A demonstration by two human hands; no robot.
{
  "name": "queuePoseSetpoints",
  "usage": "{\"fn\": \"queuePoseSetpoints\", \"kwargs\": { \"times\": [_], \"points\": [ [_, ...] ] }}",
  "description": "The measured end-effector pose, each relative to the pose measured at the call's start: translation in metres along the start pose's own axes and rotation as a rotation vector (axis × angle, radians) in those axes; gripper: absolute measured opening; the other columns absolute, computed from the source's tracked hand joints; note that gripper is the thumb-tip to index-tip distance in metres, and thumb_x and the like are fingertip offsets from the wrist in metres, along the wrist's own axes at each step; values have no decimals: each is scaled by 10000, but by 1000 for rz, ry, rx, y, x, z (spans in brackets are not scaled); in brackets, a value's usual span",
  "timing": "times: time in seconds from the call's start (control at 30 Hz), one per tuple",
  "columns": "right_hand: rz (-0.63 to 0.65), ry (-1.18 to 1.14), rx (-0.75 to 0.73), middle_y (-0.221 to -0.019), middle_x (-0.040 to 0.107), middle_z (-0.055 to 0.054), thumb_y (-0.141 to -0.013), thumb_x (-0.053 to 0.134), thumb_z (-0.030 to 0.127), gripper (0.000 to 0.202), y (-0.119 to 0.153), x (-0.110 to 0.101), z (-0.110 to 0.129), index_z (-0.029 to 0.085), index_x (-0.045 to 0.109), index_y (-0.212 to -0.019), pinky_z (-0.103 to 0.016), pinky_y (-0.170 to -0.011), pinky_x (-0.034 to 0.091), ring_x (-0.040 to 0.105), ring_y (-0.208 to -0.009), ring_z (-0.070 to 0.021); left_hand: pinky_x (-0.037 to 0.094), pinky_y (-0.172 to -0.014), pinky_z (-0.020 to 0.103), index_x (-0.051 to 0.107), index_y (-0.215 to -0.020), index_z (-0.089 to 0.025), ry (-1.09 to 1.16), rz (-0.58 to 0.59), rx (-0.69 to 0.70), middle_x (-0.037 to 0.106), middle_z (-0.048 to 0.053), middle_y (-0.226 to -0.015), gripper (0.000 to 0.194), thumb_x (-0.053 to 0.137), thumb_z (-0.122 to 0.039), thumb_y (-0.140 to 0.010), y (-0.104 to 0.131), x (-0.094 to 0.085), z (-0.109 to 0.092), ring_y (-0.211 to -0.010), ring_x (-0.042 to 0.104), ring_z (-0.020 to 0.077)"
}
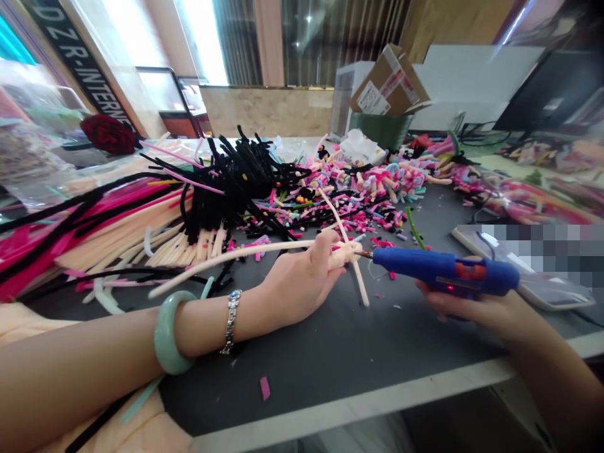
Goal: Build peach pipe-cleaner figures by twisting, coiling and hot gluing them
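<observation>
Between the thumb and fingers of my left hand [302, 277] is a small bundle of cream pipe cleaners [346, 253]. One long stem runs from it leftward over my wrist, and another crosses it, pointing up and down. A blue hot glue gun [419, 267] is gripped in my right hand [472, 305], with a red light showing on its side. Its metal nozzle touches or nearly touches the bundle's right end; I cannot tell which. A jade bangle and a silver bracelet circle my left arm.
Black pipe cleaners [236, 176] pile up behind my left hand, beside long cream and pink ones [117, 245]. Short colourful cuttings [368, 189] spread across the back. A phone-like device [528, 270] lies at right. A cardboard box [389, 82] sits atop a green bin [382, 129].
</observation>
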State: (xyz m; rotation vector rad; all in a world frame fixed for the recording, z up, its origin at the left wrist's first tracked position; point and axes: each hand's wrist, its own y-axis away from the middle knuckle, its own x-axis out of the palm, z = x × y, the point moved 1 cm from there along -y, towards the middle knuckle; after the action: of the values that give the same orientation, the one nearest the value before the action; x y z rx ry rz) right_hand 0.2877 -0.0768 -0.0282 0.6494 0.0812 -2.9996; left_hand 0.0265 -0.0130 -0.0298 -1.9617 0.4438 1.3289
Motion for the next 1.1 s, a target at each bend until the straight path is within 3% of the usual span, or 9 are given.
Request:
{"fn": "queuePoseSetpoints", "kwargs": {
  "times": [0.37,0.83,1.1],
  "points": [
    [-14,35,14,-623,665,-45,-601,779,408,286,-2,-3,-6,169,705,-740,-235,-431,505,589,-468,-148,528,-626,343,259,-1195,-162,-14,-14,20,675,117,-973,359,438,-307,-920,0,2,2,-822,695,262],
    [16,56,-8,-649,688,-42,-634,766,391,234,1,-7,-14,196,701,-744,-250,-459,528,613,-486,-154,500,-571,325,265,-1183,-172,-10,-22,28,676,112,-951,346,430,-314,-914,-1,3,3,-761,692,261],
    [-40,44,13,-671,701,-51,-601,786,388,283,-1,-4,-12,176,699,-767,-245,-455,523,623,-492,-162,482,-556,319,279,-1180,-172,13,-50,34,677,103,-945,349,446,-319,-910,0,2,3,-721,687,257]
  ]
}}
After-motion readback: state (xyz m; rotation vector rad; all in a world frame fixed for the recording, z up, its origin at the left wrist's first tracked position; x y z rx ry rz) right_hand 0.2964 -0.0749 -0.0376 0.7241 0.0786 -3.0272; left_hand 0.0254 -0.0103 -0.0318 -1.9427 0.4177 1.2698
